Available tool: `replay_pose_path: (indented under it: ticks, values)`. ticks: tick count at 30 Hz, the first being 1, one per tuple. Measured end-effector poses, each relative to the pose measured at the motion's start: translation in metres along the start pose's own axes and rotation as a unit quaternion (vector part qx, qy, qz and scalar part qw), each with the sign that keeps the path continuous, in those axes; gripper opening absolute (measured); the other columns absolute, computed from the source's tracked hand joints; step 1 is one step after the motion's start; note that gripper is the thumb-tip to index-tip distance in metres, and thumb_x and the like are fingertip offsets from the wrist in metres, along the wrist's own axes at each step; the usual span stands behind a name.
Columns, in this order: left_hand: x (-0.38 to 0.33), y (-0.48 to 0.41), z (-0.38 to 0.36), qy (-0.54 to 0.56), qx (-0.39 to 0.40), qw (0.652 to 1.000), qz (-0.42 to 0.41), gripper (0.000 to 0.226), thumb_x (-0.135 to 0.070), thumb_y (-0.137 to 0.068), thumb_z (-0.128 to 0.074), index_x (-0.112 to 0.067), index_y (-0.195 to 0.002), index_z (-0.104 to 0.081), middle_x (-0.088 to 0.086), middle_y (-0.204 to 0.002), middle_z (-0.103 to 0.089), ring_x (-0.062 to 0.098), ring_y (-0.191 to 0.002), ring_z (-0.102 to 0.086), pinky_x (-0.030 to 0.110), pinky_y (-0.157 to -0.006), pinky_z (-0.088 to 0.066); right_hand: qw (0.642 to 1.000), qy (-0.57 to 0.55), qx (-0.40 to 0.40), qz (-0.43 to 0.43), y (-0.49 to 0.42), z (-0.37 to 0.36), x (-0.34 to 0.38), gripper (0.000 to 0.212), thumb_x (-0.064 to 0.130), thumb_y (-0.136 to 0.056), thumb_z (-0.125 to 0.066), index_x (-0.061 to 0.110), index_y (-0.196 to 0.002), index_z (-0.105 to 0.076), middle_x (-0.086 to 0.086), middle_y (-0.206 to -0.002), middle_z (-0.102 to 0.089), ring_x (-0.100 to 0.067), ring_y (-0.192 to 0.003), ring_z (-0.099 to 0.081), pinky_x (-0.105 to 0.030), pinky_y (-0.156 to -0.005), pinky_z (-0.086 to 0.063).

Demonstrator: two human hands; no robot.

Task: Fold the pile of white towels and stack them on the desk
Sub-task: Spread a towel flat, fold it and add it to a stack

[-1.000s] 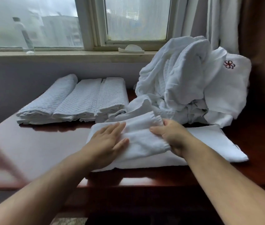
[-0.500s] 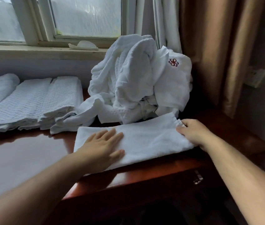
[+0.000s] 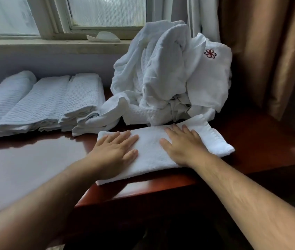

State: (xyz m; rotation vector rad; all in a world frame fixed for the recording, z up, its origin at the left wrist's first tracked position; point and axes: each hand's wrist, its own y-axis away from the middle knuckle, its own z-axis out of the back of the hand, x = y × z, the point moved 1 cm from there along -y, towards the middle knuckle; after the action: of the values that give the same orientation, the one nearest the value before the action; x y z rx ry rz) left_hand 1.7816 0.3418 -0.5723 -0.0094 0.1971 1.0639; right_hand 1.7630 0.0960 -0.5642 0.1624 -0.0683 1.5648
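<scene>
L hand, R hand flat on towel

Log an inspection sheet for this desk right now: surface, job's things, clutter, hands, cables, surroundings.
Surface: glossy red-brown desk, reflecting window light.
Job's things: towel folded flat near the front edge; unfolded pile behind it, one piece with a red logo; folded towels in a row at left.
Clutter: small white object on the sill.
Hands: left hand and right hand pressed flat on the towel, fingers straight.
Cables: nothing seen.
Surroundings: window behind; brown curtain at right.
</scene>
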Motion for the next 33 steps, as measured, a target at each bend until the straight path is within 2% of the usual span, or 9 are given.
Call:
replay_pose_path:
  ticks: [6, 10, 13, 15, 18, 21, 24, 28, 33]
  values:
    - [0.014, 0.027, 0.002, 0.013, 0.009, 1.0, 0.008, 0.06, -0.063, -0.1, -0.018, -0.05, -0.157, -0.003, -0.018, -0.168, 0.002, 0.009, -0.154, 0.003, 0.035, -0.122, 0.003, 0.999, 0.014, 0.02, 0.021, 0.001, -0.006, 0.015, 0.073, 0.064, -0.1, -0.016, 0.026, -0.162, -0.011, -0.001, -0.171, 0.0, -0.027, -0.156, 0.003, -0.049, -0.125, -0.002]
    - [0.039, 0.061, 0.01, 0.026, -0.006, 1.0, 0.008, 0.051, -0.058, -0.103, -0.026, -0.054, -0.154, -0.02, -0.023, -0.165, -0.013, 0.01, -0.152, -0.011, 0.038, -0.122, -0.007, 0.998, 0.014, 0.03, 0.051, 0.006, -0.009, 0.037, 0.071, 0.064, -0.1, -0.017, 0.029, -0.162, -0.011, 0.001, -0.171, 0.001, -0.025, -0.157, 0.004, -0.047, -0.125, 0.0]
    - [0.059, 0.092, 0.016, 0.032, -0.039, 0.999, -0.001, 0.043, -0.055, -0.104, -0.028, -0.056, -0.146, -0.037, -0.025, -0.16, -0.028, 0.006, -0.148, -0.024, 0.04, -0.123, -0.013, 0.997, 0.01, -0.009, 0.075, 0.012, -0.01, 0.058, 0.061, 0.057, -0.102, -0.029, 0.03, -0.156, -0.033, -0.001, -0.166, -0.023, -0.027, -0.153, -0.017, -0.045, -0.122, -0.012]
    - [0.07, 0.113, 0.018, 0.055, -0.05, 0.997, -0.009, 0.042, -0.052, -0.105, -0.027, -0.054, -0.143, -0.043, -0.026, -0.157, -0.033, -0.002, -0.142, -0.028, 0.037, -0.122, -0.015, 0.983, -0.008, -0.146, 0.111, 0.028, -0.009, 0.08, 0.04, 0.044, -0.101, -0.047, 0.021, -0.129, -0.063, -0.003, -0.136, -0.058, -0.031, -0.127, -0.049, -0.043, -0.106, -0.033]
    - [0.081, 0.142, 0.015, 0.086, -0.069, 0.994, -0.012, 0.042, -0.052, -0.105, -0.027, -0.051, -0.14, -0.05, -0.026, -0.151, -0.04, -0.026, -0.118, -0.025, 0.028, -0.118, -0.017, 0.933, -0.095, -0.274, 0.214, 0.066, -0.016, 0.116, 0.031, 0.039, -0.095, -0.055, 0.014, -0.09, -0.073, -0.003, -0.092, -0.068, -0.03, -0.092, -0.06, -0.042, -0.083, -0.045]
    - [0.086, 0.162, 0.011, 0.093, -0.095, 0.991, -0.006, 0.048, -0.057, -0.102, -0.021, -0.05, -0.137, -0.054, -0.025, -0.148, -0.045, -0.023, -0.117, -0.031, 0.027, -0.113, -0.021, 0.923, -0.127, -0.146, 0.332, 0.099, -0.028, 0.142, 0.052, 0.066, -0.09, -0.046, 0.025, -0.109, -0.072, 0.005, -0.115, -0.066, -0.018, -0.113, -0.054, -0.039, -0.098, -0.041]
    - [0.086, 0.174, 0.007, 0.102, -0.105, 0.989, 0.012, 0.056, -0.056, -0.097, -0.017, -0.048, -0.137, -0.055, -0.022, -0.147, -0.048, -0.002, -0.131, -0.039, 0.035, -0.114, -0.024, 0.919, -0.01, -0.08, 0.387, 0.115, -0.04, 0.152, 0.09, 0.084, -0.071, -0.056, 0.029, -0.142, -0.051, 0.003, -0.148, -0.046, -0.019, -0.139, -0.035, -0.037, -0.115, -0.026]
    - [0.082, 0.185, 0.006, 0.111, -0.11, 0.987, 0.027, 0.058, -0.058, -0.096, -0.014, -0.051, -0.135, -0.056, -0.023, -0.145, -0.048, 0.007, -0.13, -0.043, 0.04, -0.113, -0.026, 0.899, 0.045, -0.171, 0.401, 0.127, -0.045, 0.162, 0.074, 0.049, -0.073, -0.084, 0.014, -0.134, -0.063, -0.01, -0.136, -0.06, -0.032, -0.123, -0.059, -0.049, -0.099, -0.051]
    - [0.085, 0.195, 0.007, 0.147, -0.104, 0.983, 0.031, 0.049, -0.056, -0.104, -0.018, -0.051, -0.13, -0.059, -0.025, -0.14, -0.05, 0.006, -0.128, -0.041, 0.045, -0.116, -0.024, 0.864, -0.007, -0.263, 0.428, 0.133, -0.04, 0.173, 0.039, 0.016, -0.078, -0.08, 0.006, -0.115, -0.073, -0.01, -0.113, -0.074, -0.031, -0.1, -0.072, -0.046, -0.08, -0.059]
